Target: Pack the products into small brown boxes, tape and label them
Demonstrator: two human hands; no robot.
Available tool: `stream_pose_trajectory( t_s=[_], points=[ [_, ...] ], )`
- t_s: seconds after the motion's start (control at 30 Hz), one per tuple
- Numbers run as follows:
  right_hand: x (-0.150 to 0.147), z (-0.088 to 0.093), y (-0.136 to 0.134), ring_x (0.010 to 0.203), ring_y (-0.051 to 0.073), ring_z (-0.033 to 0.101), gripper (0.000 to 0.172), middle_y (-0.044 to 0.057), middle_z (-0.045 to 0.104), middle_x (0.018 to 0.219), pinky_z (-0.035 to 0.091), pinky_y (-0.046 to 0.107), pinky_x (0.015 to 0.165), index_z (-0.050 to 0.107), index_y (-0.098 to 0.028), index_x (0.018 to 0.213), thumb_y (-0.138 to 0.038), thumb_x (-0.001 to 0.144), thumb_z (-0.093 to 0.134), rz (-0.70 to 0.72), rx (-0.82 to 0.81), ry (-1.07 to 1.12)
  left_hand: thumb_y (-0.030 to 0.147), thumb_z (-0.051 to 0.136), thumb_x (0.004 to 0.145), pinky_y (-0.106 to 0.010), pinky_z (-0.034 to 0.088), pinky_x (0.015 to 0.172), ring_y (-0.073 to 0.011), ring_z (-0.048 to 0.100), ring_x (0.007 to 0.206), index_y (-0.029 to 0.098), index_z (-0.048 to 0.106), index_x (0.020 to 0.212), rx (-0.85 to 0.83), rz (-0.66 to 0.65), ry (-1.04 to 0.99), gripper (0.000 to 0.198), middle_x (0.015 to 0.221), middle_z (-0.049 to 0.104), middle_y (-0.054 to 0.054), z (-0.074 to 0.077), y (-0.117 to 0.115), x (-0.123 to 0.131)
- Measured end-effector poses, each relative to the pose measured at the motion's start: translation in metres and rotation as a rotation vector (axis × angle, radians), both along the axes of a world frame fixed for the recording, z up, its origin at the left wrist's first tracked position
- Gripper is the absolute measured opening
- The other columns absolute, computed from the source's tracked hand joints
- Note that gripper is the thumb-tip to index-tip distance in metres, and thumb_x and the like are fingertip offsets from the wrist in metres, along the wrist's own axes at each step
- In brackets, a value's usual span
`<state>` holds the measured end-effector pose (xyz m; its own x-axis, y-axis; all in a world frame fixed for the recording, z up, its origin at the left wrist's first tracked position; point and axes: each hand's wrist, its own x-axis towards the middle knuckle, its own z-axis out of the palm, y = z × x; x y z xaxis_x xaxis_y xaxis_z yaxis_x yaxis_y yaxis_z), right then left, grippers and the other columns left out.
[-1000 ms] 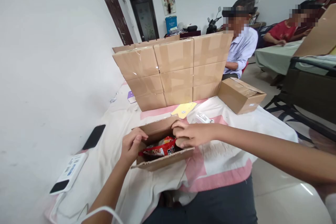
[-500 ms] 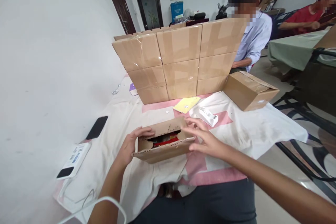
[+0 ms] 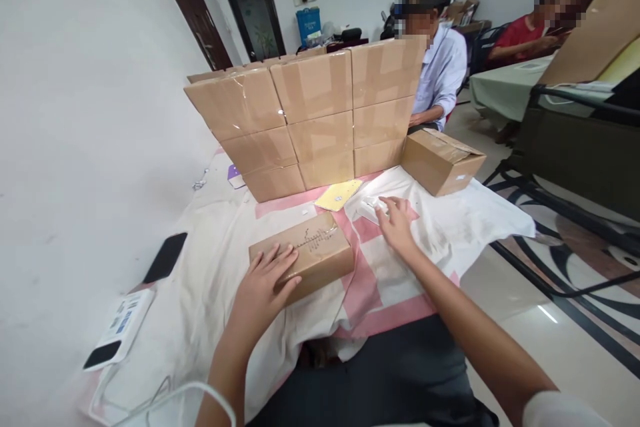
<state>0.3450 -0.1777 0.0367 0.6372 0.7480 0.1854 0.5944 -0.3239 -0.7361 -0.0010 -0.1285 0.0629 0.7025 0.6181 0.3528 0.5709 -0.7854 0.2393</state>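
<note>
A closed cardboard box point(image 3: 320, 260) lies in front of me, with a dark branching line of marks along its top seam. My left hand point(image 3: 267, 277) rests on the left part of its top, fingers spread. Right of the box, my right hand point(image 3: 397, 227) is at a small white object point(image 3: 369, 212) on the cloth, thumb and fingers around it. The hand covers much of this object, so its kind is unclear. Just behind lies a yellow card point(image 3: 339, 195).
A wall of taped cardboard boxes point(image 3: 320, 120) stands at the back of the table, another box point(image 3: 443, 160) to its right. A black phone point(image 3: 166, 257) and a white power bank-like device point(image 3: 120, 330) with a cable lie left. A person in a light shirt point(image 3: 445, 73) sits behind.
The box's open top flaps are now closed over the red contents. My left hand has moved onto the top. My right hand has left the box and reached the white object.
</note>
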Motion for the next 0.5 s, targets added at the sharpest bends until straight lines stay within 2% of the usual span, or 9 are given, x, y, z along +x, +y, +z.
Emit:
stream_pose_trajectory(
  t_s=[0.1, 0.17, 0.23, 0.3, 0.37, 0.43, 0.5],
  points=[
    [0.047, 0.008, 0.009, 0.129, 0.034, 0.051, 0.033, 0.017, 0.063, 0.129, 0.04, 0.048, 0.11, 0.075, -0.017, 0.11, -0.032, 0.1, 0.048, -0.023, -0.206, 0.039, 0.042, 0.054, 0.102, -0.059, 0.041, 0.119, -0.0332, 0.048, 0.148, 0.028, 0.059, 0.146, 0.058, -0.041, -0.006, 0.046, 0.151, 0.06, -0.006, -0.006, 0.003, -0.006],
    [0.064, 0.014, 0.02, 0.113, 0.029, 0.061, 0.027, 0.015, 0.071, 0.107, 0.047, 0.037, 0.098, 0.076, -0.015, 0.09, -0.029, 0.097, 0.054, 0.023, -0.28, 0.098, 0.041, 0.053, 0.103, -0.057, 0.042, 0.117, -0.033, 0.05, 0.147, 0.028, 0.058, 0.146, 0.098, -0.047, -0.008, 0.046, 0.15, 0.06, -0.006, -0.007, 0.002, -0.007],
    [0.073, 0.019, 0.031, 0.094, 0.024, 0.066, 0.026, 0.011, 0.071, 0.087, 0.048, 0.029, 0.084, 0.073, -0.013, 0.078, -0.028, 0.095, 0.059, 0.062, -0.356, 0.165, 0.04, 0.053, 0.103, -0.056, 0.043, 0.117, -0.0325, 0.051, 0.146, 0.027, 0.057, 0.146, 0.128, -0.044, -0.006, 0.045, 0.15, 0.061, -0.006, -0.007, 0.001, -0.006],
    [0.078, 0.022, 0.04, 0.074, 0.019, 0.063, 0.029, 0.009, 0.066, 0.071, 0.046, 0.027, 0.07, 0.07, -0.012, 0.073, -0.028, 0.095, 0.061, 0.088, -0.432, 0.234, 0.04, 0.053, 0.103, -0.055, 0.043, 0.116, -0.0321, 0.051, 0.145, 0.028, 0.057, 0.146, 0.145, -0.038, -0.012, 0.045, 0.15, 0.061, -0.006, -0.007, 0.001, -0.005],
    [0.083, 0.024, 0.048, 0.057, 0.015, 0.054, 0.031, 0.005, 0.058, 0.06, 0.041, 0.027, 0.058, 0.068, -0.011, 0.072, -0.03, 0.095, 0.062, 0.098, -0.502, 0.297, 0.04, 0.054, 0.103, -0.055, 0.044, 0.115, -0.0323, 0.052, 0.144, 0.028, 0.057, 0.145, 0.159, -0.036, -0.025, 0.045, 0.149, 0.061, -0.006, -0.008, 0.001, -0.004],
    [0.087, 0.026, 0.053, 0.047, 0.012, 0.045, 0.031, 0.002, 0.052, 0.054, 0.036, 0.027, 0.051, 0.067, -0.011, 0.072, -0.033, 0.093, 0.067, 0.095, -0.556, 0.35, 0.04, 0.055, 0.102, -0.056, 0.044, 0.115, -0.0327, 0.053, 0.143, 0.027, 0.058, 0.145, 0.172, -0.039, -0.038, 0.045, 0.149, 0.062, -0.006, -0.01, 0.002, -0.004],
    [0.091, 0.028, 0.057, 0.044, 0.01, 0.041, 0.033, 0.0, 0.05, 0.053, 0.034, 0.026, 0.047, 0.065, -0.011, 0.072, -0.036, 0.09, 0.073, 0.092, -0.562, 0.382, 0.04, 0.056, 0.102, -0.056, 0.044, 0.115, -0.0329, 0.054, 0.143, 0.027, 0.057, 0.146, 0.179, -0.045, -0.044, 0.045, 0.149, 0.062, -0.006, -0.011, 0.003, -0.005]
  ],
)
